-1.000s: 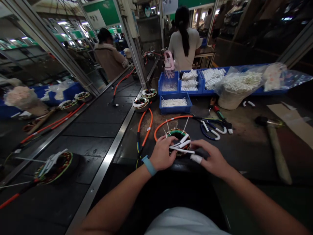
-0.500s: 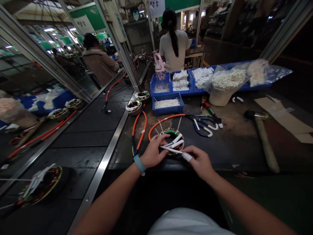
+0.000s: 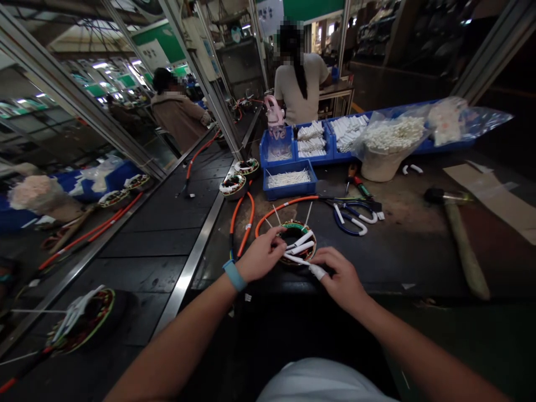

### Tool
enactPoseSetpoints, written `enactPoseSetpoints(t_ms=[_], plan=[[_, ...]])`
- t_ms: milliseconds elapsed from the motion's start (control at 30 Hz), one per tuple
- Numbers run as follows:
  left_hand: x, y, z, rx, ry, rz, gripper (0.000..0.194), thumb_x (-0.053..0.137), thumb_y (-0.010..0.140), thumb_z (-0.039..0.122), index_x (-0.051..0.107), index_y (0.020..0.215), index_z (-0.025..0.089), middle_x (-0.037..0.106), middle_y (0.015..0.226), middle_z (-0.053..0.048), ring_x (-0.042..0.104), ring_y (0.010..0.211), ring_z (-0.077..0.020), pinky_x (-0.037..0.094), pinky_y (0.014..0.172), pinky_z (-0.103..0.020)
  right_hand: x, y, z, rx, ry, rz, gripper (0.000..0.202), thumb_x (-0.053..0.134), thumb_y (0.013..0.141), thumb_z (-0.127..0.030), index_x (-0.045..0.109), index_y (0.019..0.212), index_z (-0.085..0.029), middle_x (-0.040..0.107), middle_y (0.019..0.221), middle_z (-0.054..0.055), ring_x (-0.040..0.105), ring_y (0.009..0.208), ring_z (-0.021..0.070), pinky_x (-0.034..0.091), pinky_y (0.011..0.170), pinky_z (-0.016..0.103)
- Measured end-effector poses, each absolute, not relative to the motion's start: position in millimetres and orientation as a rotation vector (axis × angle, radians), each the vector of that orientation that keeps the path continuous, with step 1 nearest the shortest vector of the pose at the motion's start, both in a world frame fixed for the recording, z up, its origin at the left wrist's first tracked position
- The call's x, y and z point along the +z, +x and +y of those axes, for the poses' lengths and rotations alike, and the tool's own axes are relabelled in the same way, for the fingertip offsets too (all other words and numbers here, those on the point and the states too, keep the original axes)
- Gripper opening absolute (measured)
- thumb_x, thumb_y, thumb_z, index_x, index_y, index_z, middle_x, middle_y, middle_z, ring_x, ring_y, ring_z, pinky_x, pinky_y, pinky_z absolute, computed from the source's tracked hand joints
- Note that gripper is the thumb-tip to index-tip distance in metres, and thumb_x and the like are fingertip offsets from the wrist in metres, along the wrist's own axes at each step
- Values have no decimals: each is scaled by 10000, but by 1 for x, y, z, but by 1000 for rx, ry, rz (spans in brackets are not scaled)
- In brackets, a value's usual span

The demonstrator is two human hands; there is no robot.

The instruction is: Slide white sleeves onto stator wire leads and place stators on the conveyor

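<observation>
A round wound coil ring (image 3: pixel 295 225) lies on the dark bench, with several white sleeves (image 3: pixel 302 248) across its opening and thin white sticks standing at its far side. My left hand (image 3: pixel 264 255) is over the ring's left edge, thumb and fingertips closed together near the inner ends of the sleeves. At the near right edge, my right hand (image 3: pixel 340 274) pinches the outer end of the lowest white sleeve; a white wrap covers one of its digits. An orange cable (image 3: pixel 286 204) curves behind the ring.
Behind are a small blue bin (image 3: pixel 288 191) of white sticks, larger blue bins and a bagged tub (image 3: pixel 379 164). Blue-handled scissors (image 3: pixel 355 218) and a hammer (image 3: pixel 467 251) lie right. A conveyor (image 3: pixel 146 243) with coil rings runs left. Two people sit beyond.
The view has shifted slightly, moving the surroundings rightward. My left fingertips have drawn back a little and curled closer together; my right hand stays at the sleeve's end.
</observation>
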State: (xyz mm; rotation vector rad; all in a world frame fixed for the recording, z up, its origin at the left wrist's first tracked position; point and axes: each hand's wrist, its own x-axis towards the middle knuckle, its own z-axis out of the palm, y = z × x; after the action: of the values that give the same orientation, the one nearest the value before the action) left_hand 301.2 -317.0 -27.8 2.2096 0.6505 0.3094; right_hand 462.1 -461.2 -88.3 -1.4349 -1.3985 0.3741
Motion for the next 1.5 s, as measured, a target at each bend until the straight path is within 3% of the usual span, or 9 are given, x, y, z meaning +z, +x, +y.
enactPoseSetpoints(t_ms=[133, 367, 500, 667, 800, 900, 1167, 1333, 1500], plan=[[-28, 313, -312, 248, 2107, 811, 398, 545, 751, 142, 503, 1146, 138, 634, 678, 18, 588, 606, -116, 458, 595, -228, -81, 468, -458, 377, -1489, -1564, 197, 517, 761, -131, 608, 913, -216, 368, 1396, 100, 365, 1283, 257, 351, 1014, 455], [-33, 331, -323, 314, 2079, 928, 364, 554, 757, 144, 554, 1121, 139, 678, 708, -9, 627, 638, -140, 475, 598, -239, -80, 473, -455, 464, -1457, -1712, 223, 462, 774, -77, 558, 940, -191, 324, 1438, 119, 183, 1372, 223, 265, 1071, 499], [-20, 323, -325, 293, 2325, 779, 294, 447, 869, 225, 593, 1115, 157, 688, 963, -57, 632, 863, -174, 478, 776, -290, -78, 474, -455, 456, -1472, -1727, 209, 456, 798, -91, 558, 948, -193, 347, 1424, 119, 211, 1364, 217, 271, 1073, 495], [-18, 312, -333, 195, 2508, 584, 291, 473, 879, 234, 592, 1143, 201, 680, 928, -36, 609, 867, -188, 437, 834, -311, -81, 477, -456, 366, -1450, -1708, 185, 509, 793, -129, 604, 929, -212, 412, 1374, 92, 304, 1318, 248, 301, 1049, 490], [-33, 311, -346, 346, 2587, 737, 314, 512, 858, 207, 570, 1166, 187, 649, 928, -66, 562, 895, -215, 409, 860, -371, -86, 478, -455, 323, -1477, -1571, 154, 536, 794, -146, 625, 897, -217, 571, 1080, 79, 529, 1049, 215, 429, 900, 392], [-42, 313, -353, 439, 2619, 771, 306, 518, 851, 189, 568, 1152, 168, 626, 935, -76, 538, 894, -213, 396, 869, -386, -87, 482, -449, 402, -1510, -1497, 128, 552, 786, -155, 590, 899, -202, 596, 902, 37, 569, 854, 168, 457, 776, 307], [-66, 318, -363, 736, 2708, 845, 282, 434, 894, 200, 572, 1136, 158, 591, 860, -67, 501, 856, -203, 375, 858, -415, -62, 506, -428, 399, -1719, -1853, 510, 526, 826, -184, 401, 1319, -219, 573, 1008, 45, 561, 888, 168, 417, 766, 267], [-71, 316, -367, 833, 2858, 790, 312, 433, 898, 197, 554, 1184, 167, 617, 909, -69, 507, 951, -204, 344, 952, -449, -31, 515, -405, 295, -1725, -2350, 256, 482, 838, -174, 605, 1058, -221, 581, 941, 51, 565, 872, 186, 383, 683, 253], [-66, 314, -373, 735, 2936, 801, 344, 440, 891, 187, 519, 1226, 181, 624, 1033, -74, 502, 1049, -203, 320, 1001, -444, -11, 514, -385, 192, -1613, -2664, 136, 479, 813, -147, 600, 863, -181, 587, 890, 63, 566, 838, 200, 345, 603, 252]])
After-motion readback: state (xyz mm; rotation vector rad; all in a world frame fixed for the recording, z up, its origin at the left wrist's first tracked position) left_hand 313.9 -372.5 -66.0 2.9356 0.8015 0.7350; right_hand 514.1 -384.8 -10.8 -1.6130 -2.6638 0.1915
